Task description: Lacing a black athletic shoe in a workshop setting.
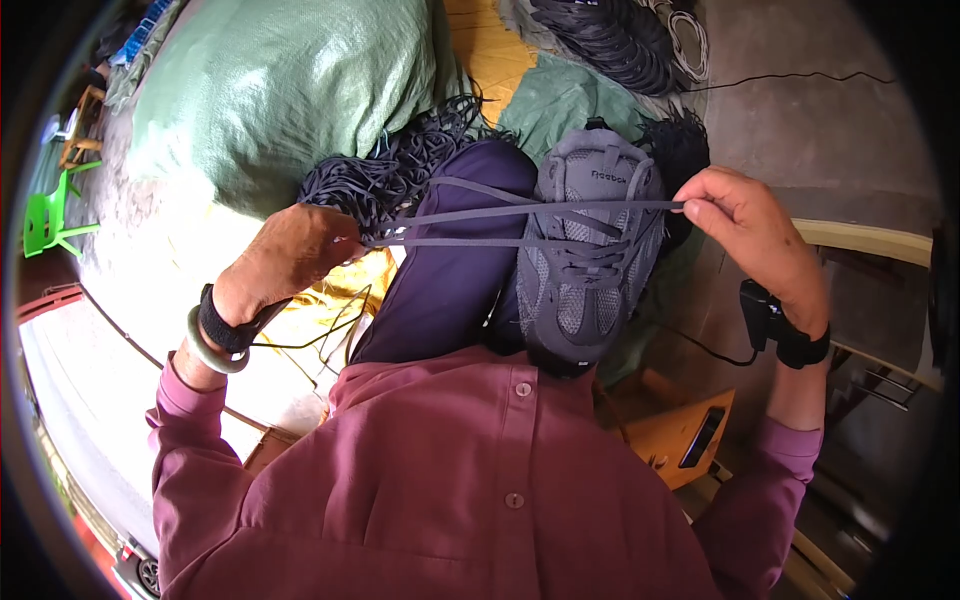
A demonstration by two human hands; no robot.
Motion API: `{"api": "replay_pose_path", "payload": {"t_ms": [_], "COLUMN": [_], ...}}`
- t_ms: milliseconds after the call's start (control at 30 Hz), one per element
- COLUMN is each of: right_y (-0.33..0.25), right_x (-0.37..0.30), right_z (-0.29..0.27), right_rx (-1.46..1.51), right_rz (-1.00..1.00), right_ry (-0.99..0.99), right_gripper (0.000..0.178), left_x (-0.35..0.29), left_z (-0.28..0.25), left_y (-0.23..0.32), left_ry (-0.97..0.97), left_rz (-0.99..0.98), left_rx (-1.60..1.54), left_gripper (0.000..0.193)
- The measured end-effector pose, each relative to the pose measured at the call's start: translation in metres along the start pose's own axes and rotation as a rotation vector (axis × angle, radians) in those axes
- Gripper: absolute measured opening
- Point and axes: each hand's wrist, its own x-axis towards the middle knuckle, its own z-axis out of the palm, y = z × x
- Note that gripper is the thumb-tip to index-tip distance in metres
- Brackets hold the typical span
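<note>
A grey sneaker (pixel 592 245) rests on my right thigh, its toe toward me. Its lower eyelets are laced. From it, grey shoelace (pixel 470 215) runs out in long strands, stretched sideways across my lap. My right hand (pixel 745 225), beyond the shoe's right side, pinches one lace end between thumb and fingertips. Over on the left, my left hand (pixel 300 250) is closed on the lace, drawing the strands out level with the shoe's tongue. Parts of the left fingers are hidden behind the hand.
A big pale green woven sack (pixel 290 90) bulges at the far left. Dark laces (pixel 390 185) lie heaped beside my knees. More dark bundles (pixel 610 40) sit at the back. A phone (pixel 703 437) rests on an orange-brown surface at lower right; a green chair (pixel 52 215) stands far left.
</note>
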Motion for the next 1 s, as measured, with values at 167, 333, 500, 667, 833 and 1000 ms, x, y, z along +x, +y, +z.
{"api": "replay_pose_path", "payload": {"t_ms": [167,333,500,667,833,1000], "right_y": [-0.017,-0.029,-0.038,-0.033,-0.024,-0.024], "right_x": [0.007,0.022,0.03,0.024,0.015,0.012], "right_z": [0.019,0.049,0.062,0.066,0.071,0.078], "right_rx": [-0.033,-0.03,-0.07,-0.028,-0.026,-0.082], "right_rz": [-0.069,-0.282,-0.293,-0.2,-0.227,-0.208], "right_ry": [-0.055,-0.065,-0.052,-0.074,-0.029,-0.01], "right_gripper": [0.017,0.017,0.022,0.019,0.014,0.013], "left_x": [0.019,0.056,0.094,0.1,0.096,0.092], "left_z": [0.001,-0.001,0.008,0.019,0.043,0.055], "left_y": [0.01,0.083,0.117,0.113,0.097,0.097], "left_ry": [-0.135,0.05,-0.117,-0.193,0.044,0.007], "left_rz": [-0.02,0.165,0.261,0.219,0.222,0.126], "left_rx": [0.203,-0.572,-0.756,-0.821,-0.615,-0.697], "left_gripper": [0.015,0.027,0.023,0.019,0.014,0.011]}}
